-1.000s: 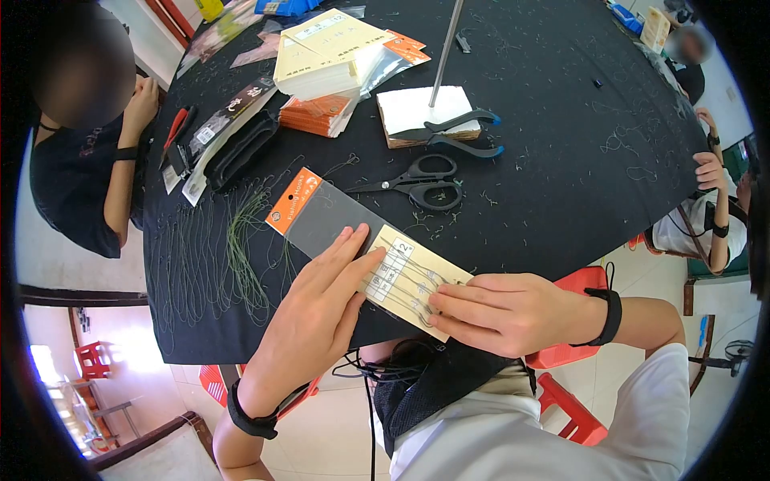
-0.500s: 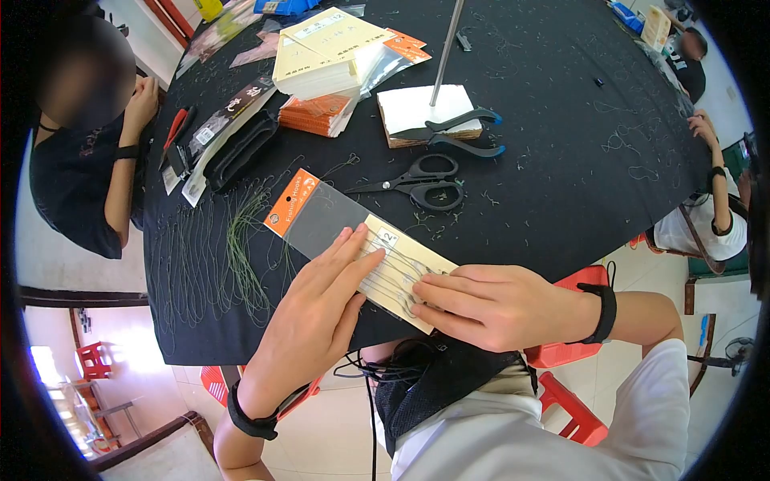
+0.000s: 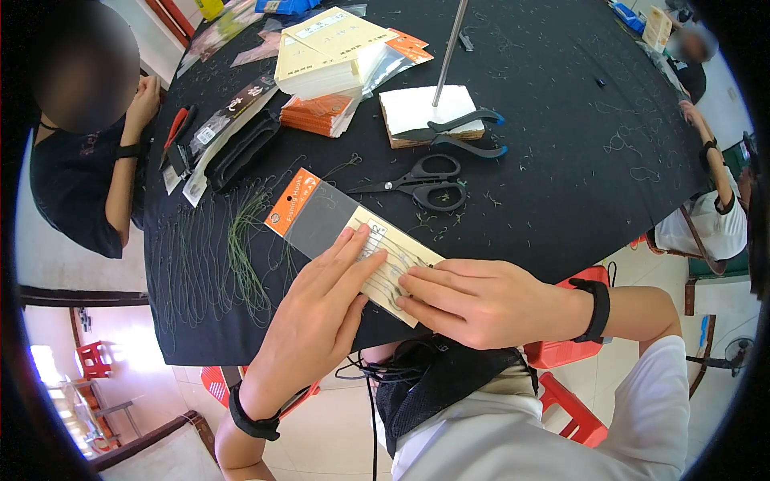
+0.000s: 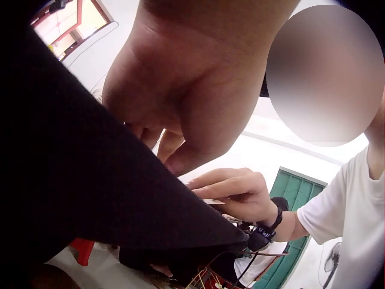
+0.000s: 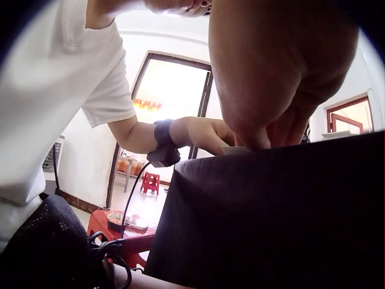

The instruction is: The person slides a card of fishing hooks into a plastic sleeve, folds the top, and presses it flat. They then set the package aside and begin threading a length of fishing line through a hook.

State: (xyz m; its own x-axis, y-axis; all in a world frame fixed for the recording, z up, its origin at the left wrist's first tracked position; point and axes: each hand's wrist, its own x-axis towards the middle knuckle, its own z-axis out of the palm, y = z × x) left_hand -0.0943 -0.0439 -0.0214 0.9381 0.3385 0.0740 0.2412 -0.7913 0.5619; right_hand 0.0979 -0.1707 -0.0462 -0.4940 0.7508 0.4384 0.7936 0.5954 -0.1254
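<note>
A clear plastic bag with an orange "Fishing Hooks" header lies slantwise near the table's front edge. Over its lower part is a cream card marked 12, with several lines and small hooks along it. My left hand rests on the bag and the card's left part, its fingers straight. At the card's lower right end my right hand pinches it between thumb and fingers. The left wrist view shows the left palm from below; dark cloth hides most of the card there.
Black scissors lie just beyond the bag, with pliers across a white block that holds a metal rod. Green line spreads out on the left. Stacked cards and orange-topped packets stand behind. Other people sit around.
My right hand has moved up and left with the card, which now reaches farther toward the orange header. The left hand and the bag have stayed in place.
</note>
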